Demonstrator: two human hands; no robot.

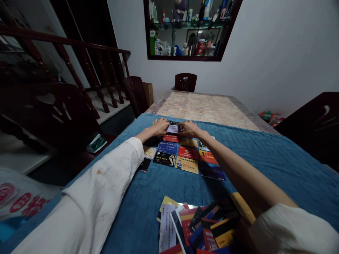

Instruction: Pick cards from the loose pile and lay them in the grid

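Observation:
Both arms reach forward over a blue cloth to the far end of several rows of plastic cards. My left hand (160,126) has its fingers closed on the left edge of a white card with a black stripe (173,128). On the card's right edge, my right hand (188,128) closes its fingers too. Just nearer lies a red card (171,138), then a blue card (167,147) and a gold card (189,142). A black VIP card (164,159) and a yellow VIP card (186,165) lie in the nearest row. My right forearm hides part of the right-hand cards.
A loose heap of cards (196,225) lies close to me. The blue cloth (265,165) covers the near part of the table (201,106). Dark wooden chairs (136,95) stand around it. A white plastic bag (23,194) is at lower left.

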